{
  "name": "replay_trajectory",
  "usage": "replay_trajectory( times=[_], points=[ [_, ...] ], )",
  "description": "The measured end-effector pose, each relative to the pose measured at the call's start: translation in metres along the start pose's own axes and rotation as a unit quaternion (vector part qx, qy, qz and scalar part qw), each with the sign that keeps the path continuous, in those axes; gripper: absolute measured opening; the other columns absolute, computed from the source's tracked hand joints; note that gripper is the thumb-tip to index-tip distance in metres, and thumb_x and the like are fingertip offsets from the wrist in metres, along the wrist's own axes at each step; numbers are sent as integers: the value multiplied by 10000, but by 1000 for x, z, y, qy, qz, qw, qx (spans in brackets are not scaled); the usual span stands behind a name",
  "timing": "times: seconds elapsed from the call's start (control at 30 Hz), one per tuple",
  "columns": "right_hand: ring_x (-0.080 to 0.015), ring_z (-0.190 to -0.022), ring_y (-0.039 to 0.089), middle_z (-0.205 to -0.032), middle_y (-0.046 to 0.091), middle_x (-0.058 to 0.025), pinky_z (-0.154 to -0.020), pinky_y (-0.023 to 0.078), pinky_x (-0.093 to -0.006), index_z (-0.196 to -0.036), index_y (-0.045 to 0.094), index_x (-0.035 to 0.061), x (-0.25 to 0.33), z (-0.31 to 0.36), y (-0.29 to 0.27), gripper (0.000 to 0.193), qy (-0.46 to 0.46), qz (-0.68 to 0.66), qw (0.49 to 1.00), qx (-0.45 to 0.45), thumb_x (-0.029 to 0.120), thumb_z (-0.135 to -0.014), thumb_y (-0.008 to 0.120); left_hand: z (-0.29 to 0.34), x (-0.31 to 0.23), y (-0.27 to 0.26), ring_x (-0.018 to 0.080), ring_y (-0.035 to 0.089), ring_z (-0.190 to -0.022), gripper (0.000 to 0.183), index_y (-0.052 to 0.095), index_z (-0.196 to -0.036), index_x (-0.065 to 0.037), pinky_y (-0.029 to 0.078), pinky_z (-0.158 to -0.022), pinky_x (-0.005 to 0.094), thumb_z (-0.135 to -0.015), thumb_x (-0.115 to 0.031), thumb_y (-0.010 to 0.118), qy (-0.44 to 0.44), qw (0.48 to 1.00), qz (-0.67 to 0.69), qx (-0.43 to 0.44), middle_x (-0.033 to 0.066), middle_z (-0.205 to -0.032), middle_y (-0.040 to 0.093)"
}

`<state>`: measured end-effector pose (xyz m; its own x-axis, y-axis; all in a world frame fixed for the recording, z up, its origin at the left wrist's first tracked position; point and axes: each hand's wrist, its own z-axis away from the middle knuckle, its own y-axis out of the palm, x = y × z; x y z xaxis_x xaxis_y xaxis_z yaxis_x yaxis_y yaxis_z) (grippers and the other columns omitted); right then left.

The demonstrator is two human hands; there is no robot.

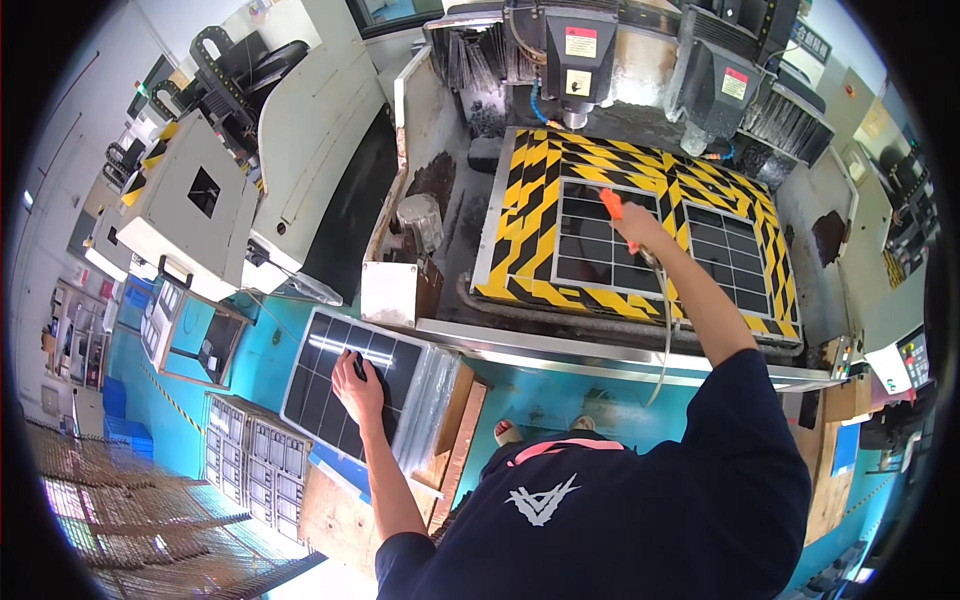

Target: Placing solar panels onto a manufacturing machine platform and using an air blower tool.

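Note:
My right hand (638, 226) is wrapped round an orange air blow gun (611, 204). It is above the left of two dark gridded panels (585, 270) on the machine bed, and a thin hose (666, 340) trails down from the gun. The other panel (722, 243) lies to its right. My left hand (357, 392) is down at the top of a stack of trays at the lower left, whose uppermost tray (316, 385) carries dark glossy squares in a pale grid. Its fingers are closed on a small black object (361, 366), whose kind I cannot make out.
Yellow-and-black striped tape (525, 215) surrounds both panels. Two spindle heads (576, 70) (712, 105) hang over the bed's far side. A metal front edge (520, 345) borders the machine. Stacked grey crates (250, 455) stand at lower left, and a control panel (905, 360) at right.

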<state>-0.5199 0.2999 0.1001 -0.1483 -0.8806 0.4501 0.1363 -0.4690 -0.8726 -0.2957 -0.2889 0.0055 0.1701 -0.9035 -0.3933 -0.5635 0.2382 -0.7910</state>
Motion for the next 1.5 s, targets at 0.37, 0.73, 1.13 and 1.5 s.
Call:
replay_trajectory(
  times=[0.37,0.73,1.13,1.5],
  points=[
    [-493,-920,678,-901,698,-299,-777,538,-538,-981,673,-34,8,214,33,394,-17,-62,998,3,359,-983,657,-3,-3,0,351,536,-1312,294,648,-1234,-71,383,-1121,494,-967,-193,657,10,1000,-9,-3,106,-1382,621],
    [-515,-793,666,-825,690,-299,-727,528,-582,-984,620,-46,28,263,48,365,-36,-32,998,28,318,-998,638,-3,-6,0,333,542,-1304,293,655,-1240,-74,393,-1118,484,-973,-195,648,8,1000,-22,-1,79,-1378,623],
    [-514,-838,665,-856,685,-315,-734,521,-571,-974,621,-65,37,207,31,401,-56,66,996,-4,334,-1002,633,-2,-4,0,332,557,-1287,291,658,-1228,-77,401,-1117,487,-961,-194,665,-1,1000,-15,-10,86,-1371,624],
    [-224,-499,679,-586,632,-104,-459,535,-363,-889,641,-53,25,66,-34,453,39,-26,998,-31,374,-1034,592,-2,-5,-2,321,549,-1305,296,659,-1224,-92,388,-1133,477,-948,-201,669,-21,1000,-6,-8,85,-1372,622]
  ],
)
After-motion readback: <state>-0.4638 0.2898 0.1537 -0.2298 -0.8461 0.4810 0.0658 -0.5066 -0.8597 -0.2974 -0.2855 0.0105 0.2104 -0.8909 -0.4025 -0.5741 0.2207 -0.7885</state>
